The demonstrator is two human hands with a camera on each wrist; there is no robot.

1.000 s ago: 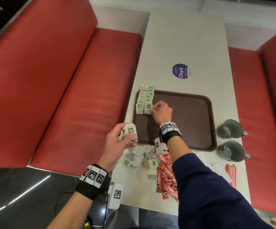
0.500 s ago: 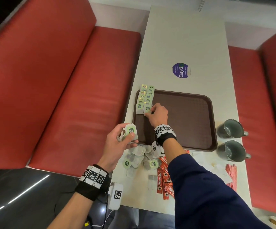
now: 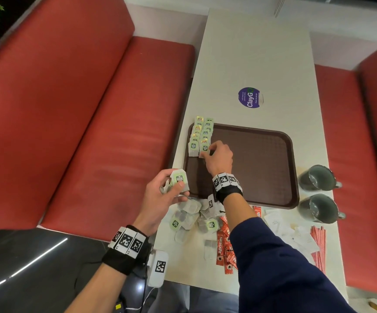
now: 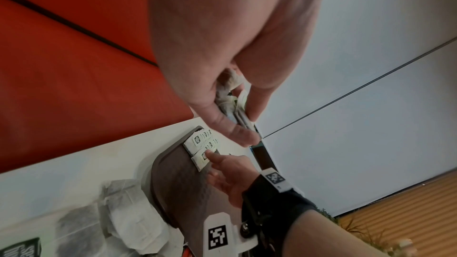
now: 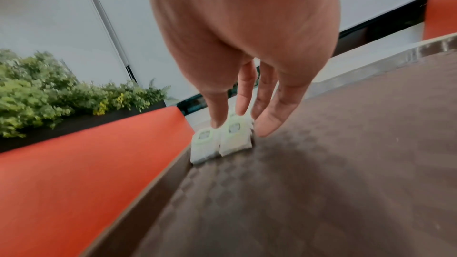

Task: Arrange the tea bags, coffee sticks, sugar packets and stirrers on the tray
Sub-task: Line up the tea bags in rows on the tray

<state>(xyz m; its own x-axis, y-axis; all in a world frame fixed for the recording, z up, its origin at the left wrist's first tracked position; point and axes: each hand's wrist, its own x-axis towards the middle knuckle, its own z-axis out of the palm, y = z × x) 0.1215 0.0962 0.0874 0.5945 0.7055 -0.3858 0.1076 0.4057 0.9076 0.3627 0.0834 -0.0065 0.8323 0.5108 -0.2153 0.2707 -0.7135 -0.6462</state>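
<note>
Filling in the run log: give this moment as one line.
left hand: holds tea bags | right hand: fingers touch row-end tea bag on tray

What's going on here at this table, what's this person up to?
A person is laying tea bags in two neat rows along the left edge of a brown tray. The right hand is touching the nearest tea bag in the rows, while the left hand holds a small stack of tea bags ready. Loose tea bags, coffee sticks, sugar packets and red stirrers lie on the table, off the tray, beside two mugs.
</note>
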